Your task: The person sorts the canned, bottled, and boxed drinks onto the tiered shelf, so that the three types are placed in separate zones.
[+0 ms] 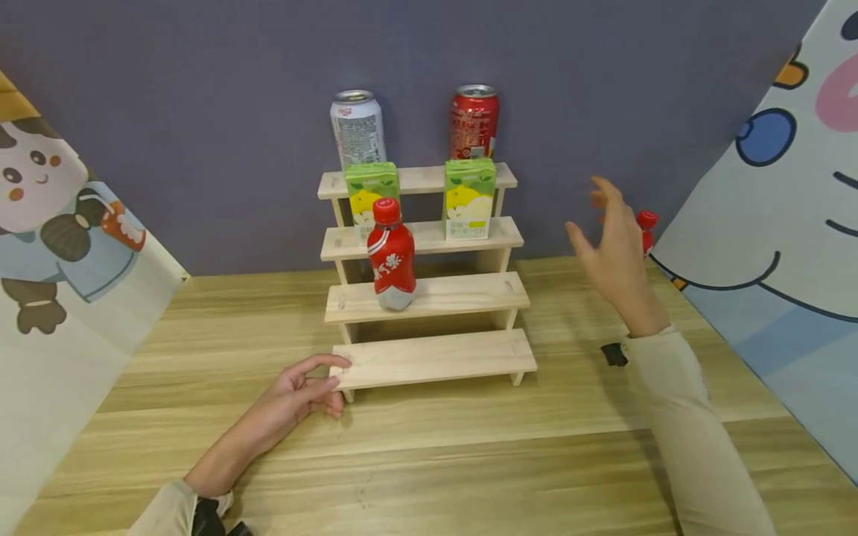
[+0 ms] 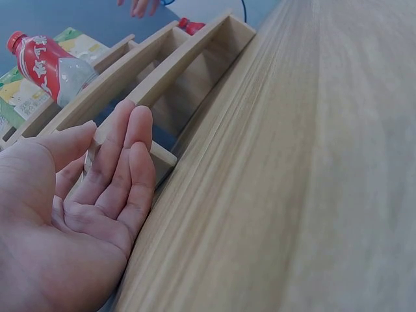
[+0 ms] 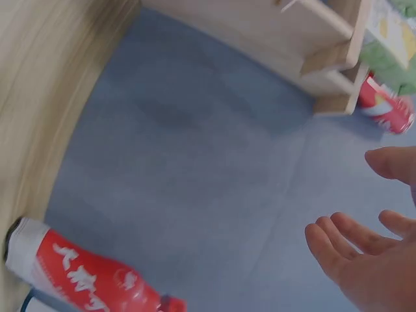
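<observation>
A pale wooden four-tier stepped rack [image 1: 436,357] stands on the table. At the left end of its lowest step, my left hand [image 1: 302,394] pinches the board between thumb and fingers. A red bottle with a red cap [image 1: 392,264] stands on the second step from the bottom, left of its middle. My right hand [image 1: 617,253] is raised right of the rack, fingers spread and holding nothing. Behind it in the head view, a second red bottle [image 1: 646,223] is mostly hidden; in the right wrist view this bottle [image 3: 91,273] shows white lettering, apart from the fingers.
On the third step are two green-and-yellow juice cartons [image 1: 469,199]. A white can [image 1: 358,128] and a red can [image 1: 474,123] stand on the top step. A dark wall [image 1: 255,134] rises behind, with cartoon-printed panels [image 1: 751,216] on both sides. The tabletop [image 1: 429,461] is wood-grained.
</observation>
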Demonstrator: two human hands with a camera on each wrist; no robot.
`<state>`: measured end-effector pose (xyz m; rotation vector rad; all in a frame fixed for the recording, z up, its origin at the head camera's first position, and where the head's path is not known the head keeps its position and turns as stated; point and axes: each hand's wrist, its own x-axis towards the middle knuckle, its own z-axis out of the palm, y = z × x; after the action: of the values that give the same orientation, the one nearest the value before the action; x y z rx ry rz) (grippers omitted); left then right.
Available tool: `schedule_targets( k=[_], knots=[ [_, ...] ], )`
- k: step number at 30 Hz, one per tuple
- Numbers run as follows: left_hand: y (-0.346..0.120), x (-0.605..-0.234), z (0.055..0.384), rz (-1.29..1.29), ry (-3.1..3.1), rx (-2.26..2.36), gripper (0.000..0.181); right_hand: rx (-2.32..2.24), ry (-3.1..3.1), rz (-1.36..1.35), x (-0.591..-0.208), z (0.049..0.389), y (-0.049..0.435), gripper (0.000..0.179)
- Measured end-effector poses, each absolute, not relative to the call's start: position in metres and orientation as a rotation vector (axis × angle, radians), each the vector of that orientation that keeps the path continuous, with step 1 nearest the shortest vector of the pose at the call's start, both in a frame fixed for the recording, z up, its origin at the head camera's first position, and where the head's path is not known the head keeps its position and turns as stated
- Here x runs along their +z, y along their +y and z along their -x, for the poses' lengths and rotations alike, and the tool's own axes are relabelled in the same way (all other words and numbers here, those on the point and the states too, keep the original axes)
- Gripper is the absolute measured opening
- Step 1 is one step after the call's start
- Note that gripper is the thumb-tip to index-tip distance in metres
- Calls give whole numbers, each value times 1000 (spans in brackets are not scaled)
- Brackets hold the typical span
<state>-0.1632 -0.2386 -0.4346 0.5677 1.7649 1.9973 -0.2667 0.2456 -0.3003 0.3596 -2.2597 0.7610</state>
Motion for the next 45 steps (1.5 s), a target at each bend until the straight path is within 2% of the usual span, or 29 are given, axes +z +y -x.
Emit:
schedule_targets(
  k=[21,45],
  knots=[
    [-239,-434,166,-586,1752,1989,36,889,-2365,-42,-322,286,325,67],
    [-238,-435,166,-578,1757,2000,36,995,-2419,-60,-369,309,355,82]
  ],
)
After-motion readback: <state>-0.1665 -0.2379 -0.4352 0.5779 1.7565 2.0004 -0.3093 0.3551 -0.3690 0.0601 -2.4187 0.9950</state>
